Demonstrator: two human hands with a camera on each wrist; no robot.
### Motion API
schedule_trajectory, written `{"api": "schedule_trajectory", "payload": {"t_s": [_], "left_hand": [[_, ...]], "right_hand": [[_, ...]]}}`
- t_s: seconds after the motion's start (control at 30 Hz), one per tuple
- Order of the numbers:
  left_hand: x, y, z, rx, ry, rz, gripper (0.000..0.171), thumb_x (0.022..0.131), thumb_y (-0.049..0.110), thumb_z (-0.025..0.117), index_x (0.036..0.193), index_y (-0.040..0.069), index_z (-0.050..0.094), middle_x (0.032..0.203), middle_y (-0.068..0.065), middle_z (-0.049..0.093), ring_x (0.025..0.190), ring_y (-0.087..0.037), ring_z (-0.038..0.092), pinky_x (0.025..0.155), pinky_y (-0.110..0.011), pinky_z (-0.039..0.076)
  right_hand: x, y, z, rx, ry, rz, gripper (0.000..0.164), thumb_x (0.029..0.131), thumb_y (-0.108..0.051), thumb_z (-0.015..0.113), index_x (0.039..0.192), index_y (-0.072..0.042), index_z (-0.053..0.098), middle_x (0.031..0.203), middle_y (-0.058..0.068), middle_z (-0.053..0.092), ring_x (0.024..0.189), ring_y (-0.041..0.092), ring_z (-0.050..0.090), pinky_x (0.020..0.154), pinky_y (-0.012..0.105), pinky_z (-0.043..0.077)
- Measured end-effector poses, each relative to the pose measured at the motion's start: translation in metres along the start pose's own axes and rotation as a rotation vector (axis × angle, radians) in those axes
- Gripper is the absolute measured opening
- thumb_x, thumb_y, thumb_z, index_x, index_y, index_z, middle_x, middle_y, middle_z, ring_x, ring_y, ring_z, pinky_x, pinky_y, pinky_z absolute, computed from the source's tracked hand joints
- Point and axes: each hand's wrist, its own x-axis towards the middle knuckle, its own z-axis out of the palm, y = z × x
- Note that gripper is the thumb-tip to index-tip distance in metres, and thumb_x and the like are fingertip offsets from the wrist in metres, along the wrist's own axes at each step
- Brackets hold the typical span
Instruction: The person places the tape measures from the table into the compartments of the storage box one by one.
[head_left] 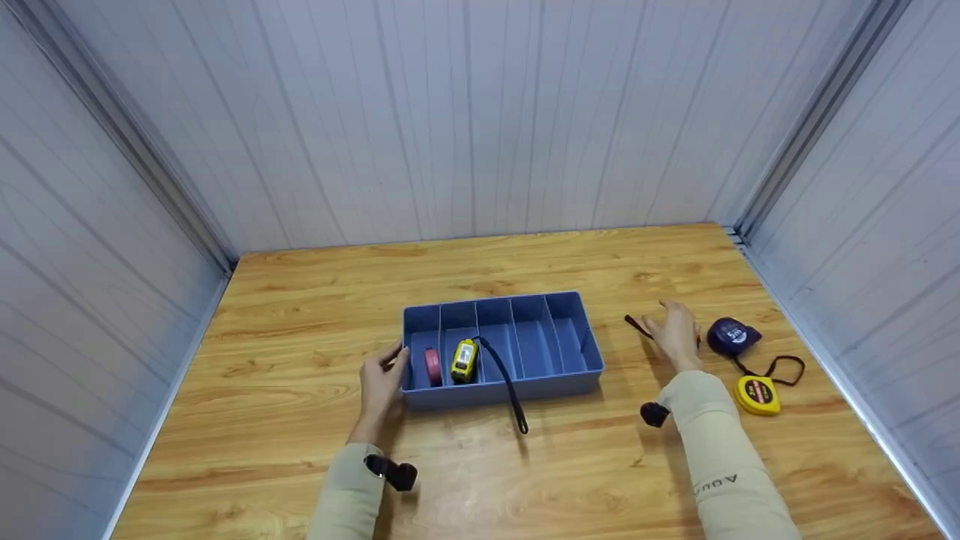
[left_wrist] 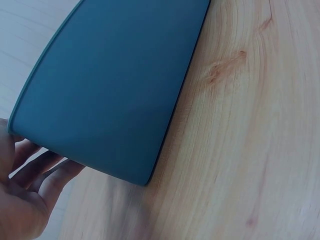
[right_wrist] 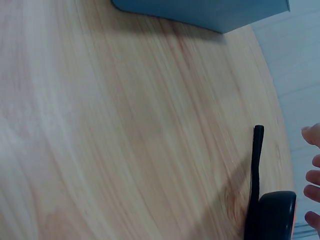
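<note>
My left hand point(head_left: 380, 380) holds the left end of a blue divided box point(head_left: 501, 388), thumb at the rim and fingers against the outer wall. A small red rounded case point(head_left: 433, 367) stands in its leftmost compartment. In the one beside it sits a yellow and black tape measure point(head_left: 464, 360), its black strap hanging over the front rim. To the right of the box, my right hand point(head_left: 675, 335) hovers with fingers spread above a black, orange-edged tape measure point(right_wrist: 276, 215). The hand mostly hides it in the head view, though its black strap point(head_left: 637, 325) sticks out leftward.
Farther right on the wooden table point(head_left: 315, 315) lie a dark purple tape measure point(head_left: 731, 335) and a yellow tape measure point(head_left: 757, 395) with a dark looped strap. Pale panel walls point(head_left: 465, 120) stand behind the table and along both sides.
</note>
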Motion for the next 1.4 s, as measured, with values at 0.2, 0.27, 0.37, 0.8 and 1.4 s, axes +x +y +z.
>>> {"api": "schedule_trajectory", "payload": {"t_s": [0.2,0.27,0.37,0.8,1.4], "left_hand": [[0.003,-0.005,0.001,0.004,0.012,0.002,0.031,0.086,0.012,0.058,0.114,0.0,0.059,0.109,-0.017,0.059,0.092,-0.024,0.057,0.078,-0.03,0.047],[0.002,-0.005,0.001,-0.004,0.012,-0.003,0.031,0.086,0.012,0.058,0.114,0.0,0.059,0.109,-0.016,0.06,0.091,-0.023,0.057,0.078,-0.03,0.047],[0.002,-0.004,0.001,-0.021,0.009,-0.021,0.031,0.086,0.012,0.058,0.115,0.0,0.058,0.11,-0.016,0.059,0.09,-0.023,0.057,0.076,-0.028,0.046],[0.002,-0.003,0.002,-0.018,0.005,-0.022,0.032,0.086,0.012,0.058,0.115,-0.002,0.058,0.11,-0.019,0.059,0.091,-0.024,0.057,0.075,-0.028,0.047],[0.003,-0.005,0.003,-0.011,0.0,0.022,0.031,0.087,0.011,0.057,0.114,-0.003,0.058,0.109,-0.019,0.059,0.093,-0.024,0.056,0.078,-0.03,0.047]], "right_hand": [[-0.004,0.007,-0.003,0.021,-0.006,0.025,0.053,0.088,-0.02,0.054,0.128,0.01,0.037,0.124,0.033,0.036,0.114,0.046,0.031,0.091,0.06,0.024],[-0.004,0.009,-0.003,0.02,-0.002,0.038,0.053,0.088,-0.02,0.054,0.128,0.01,0.037,0.124,0.033,0.036,0.114,0.046,0.031,0.091,0.06,0.023],[-0.005,0.012,-0.004,0.023,0.001,0.066,0.053,0.088,-0.02,0.054,0.129,0.009,0.037,0.126,0.033,0.035,0.116,0.046,0.028,0.092,0.062,0.02],[-0.009,0.025,-0.002,0.049,0.036,0.154,0.056,0.086,-0.02,0.057,0.131,0.006,0.036,0.127,0.032,0.035,0.116,0.047,0.029,0.089,0.064,0.023],[-0.012,0.033,0.005,0.056,0.099,0.181,0.061,0.079,-0.01,0.064,0.128,0.011,0.035,0.124,0.036,0.033,0.113,0.048,0.031,0.092,0.053,0.029]]}}
